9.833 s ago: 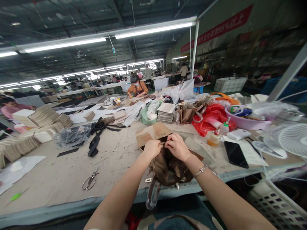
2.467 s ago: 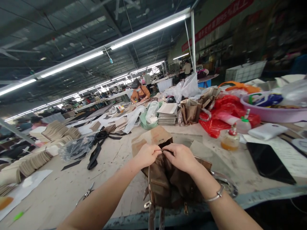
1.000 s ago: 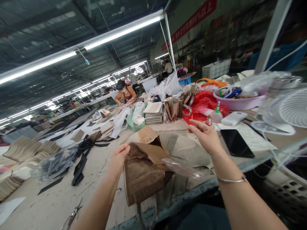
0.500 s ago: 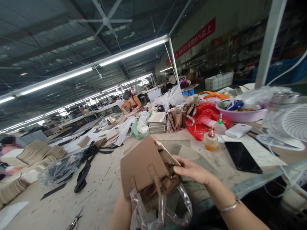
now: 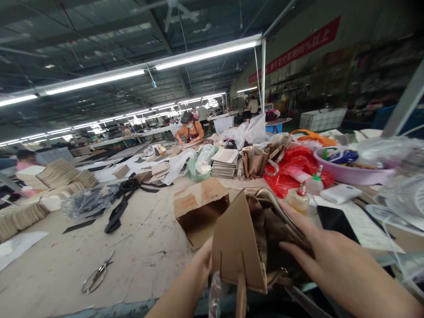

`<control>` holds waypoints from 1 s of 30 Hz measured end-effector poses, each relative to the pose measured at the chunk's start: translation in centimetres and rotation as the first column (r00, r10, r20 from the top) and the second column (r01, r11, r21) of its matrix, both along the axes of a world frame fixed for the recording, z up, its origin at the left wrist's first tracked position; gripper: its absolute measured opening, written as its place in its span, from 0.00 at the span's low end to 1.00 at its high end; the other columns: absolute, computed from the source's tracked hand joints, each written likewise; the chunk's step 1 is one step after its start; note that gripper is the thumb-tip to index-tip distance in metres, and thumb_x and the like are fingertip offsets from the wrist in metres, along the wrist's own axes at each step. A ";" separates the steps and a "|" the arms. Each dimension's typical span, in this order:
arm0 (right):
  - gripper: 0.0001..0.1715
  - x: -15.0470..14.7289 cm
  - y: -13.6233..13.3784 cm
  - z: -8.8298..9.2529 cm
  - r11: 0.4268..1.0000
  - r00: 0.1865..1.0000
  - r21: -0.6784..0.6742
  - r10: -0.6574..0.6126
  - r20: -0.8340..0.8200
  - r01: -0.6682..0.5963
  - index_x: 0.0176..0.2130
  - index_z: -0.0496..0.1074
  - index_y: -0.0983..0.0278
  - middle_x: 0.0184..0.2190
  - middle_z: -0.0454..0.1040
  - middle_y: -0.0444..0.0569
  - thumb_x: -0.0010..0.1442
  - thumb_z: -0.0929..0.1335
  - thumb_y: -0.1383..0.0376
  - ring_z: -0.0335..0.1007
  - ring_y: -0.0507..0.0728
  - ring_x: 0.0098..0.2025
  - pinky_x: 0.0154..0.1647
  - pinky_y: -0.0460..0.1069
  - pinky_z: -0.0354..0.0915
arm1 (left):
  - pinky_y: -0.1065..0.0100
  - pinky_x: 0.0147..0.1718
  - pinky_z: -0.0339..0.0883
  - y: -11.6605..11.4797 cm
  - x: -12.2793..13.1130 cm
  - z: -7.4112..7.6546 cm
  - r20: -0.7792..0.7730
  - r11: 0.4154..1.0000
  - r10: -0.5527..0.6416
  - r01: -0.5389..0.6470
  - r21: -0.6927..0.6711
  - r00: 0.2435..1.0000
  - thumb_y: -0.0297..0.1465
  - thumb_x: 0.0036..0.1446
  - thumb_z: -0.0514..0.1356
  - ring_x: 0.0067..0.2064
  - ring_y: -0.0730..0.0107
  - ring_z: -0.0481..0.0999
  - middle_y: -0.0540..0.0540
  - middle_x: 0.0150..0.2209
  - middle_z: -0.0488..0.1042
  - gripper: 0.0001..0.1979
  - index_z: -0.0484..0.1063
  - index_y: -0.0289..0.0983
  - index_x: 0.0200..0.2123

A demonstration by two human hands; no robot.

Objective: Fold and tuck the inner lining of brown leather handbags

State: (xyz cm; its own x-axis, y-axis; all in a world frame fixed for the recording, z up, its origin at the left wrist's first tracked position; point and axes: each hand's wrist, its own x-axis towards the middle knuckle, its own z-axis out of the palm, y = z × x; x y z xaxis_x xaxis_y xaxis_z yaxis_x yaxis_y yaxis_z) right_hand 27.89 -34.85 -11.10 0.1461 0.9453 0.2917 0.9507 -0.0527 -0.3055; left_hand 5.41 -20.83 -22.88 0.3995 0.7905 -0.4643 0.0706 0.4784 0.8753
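A brown handbag (image 5: 238, 240) with plastic-wrapped handles is held up at the front edge of the table, its mouth open and the dark lining showing. My left hand (image 5: 203, 260) holds the bag's left side, fingers mostly hidden behind the flap. With the thumb inside the mouth and the fingers outside, my right hand (image 5: 311, 240) grips the bag's right rim. Just behind the bag, an open cardboard box (image 5: 202, 205) lies on the table (image 5: 142, 247), its opening facing me.
Scissors (image 5: 98, 274) lie at the front left, near black straps (image 5: 117, 212). Farther back are stacked pieces (image 5: 225, 162), a red plastic bag (image 5: 291, 165) and a pink basin (image 5: 356, 174). A phone (image 5: 336, 221) lies at right. A person in orange (image 5: 190, 129) works across the table.
The bag has moved right and nearer, and turned so its mouth shows. My right hand now reaches over its rim. The cardboard box has come into view, and the view has shifted left.
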 end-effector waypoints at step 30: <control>0.46 -5.0 3.1 -2.0 0.933 0.984 -0.318 0.149 -0.094 -0.172 0.66 0.42 0.67 0.39 0.76 0.60 0.55 0.64 0.57 0.73 0.67 0.41 0.40 0.56 0.63 | 0.55 0.62 0.49 -5.8 -6.2 6.3 -0.410 0.532 0.083 0.308 0.789 0.908 0.22 0.54 0.50 0.63 0.62 0.57 0.42 0.63 0.55 0.35 0.44 0.40 0.65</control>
State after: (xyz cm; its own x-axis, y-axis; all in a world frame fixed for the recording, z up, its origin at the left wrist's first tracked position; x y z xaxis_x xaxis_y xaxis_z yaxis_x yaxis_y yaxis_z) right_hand 22.84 -31.74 -13.14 -0.0068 0.9992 -0.0387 0.9327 -0.0076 -0.3606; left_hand -0.84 -26.58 -16.57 0.4745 0.8449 0.2468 0.4597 -0.4770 0.7491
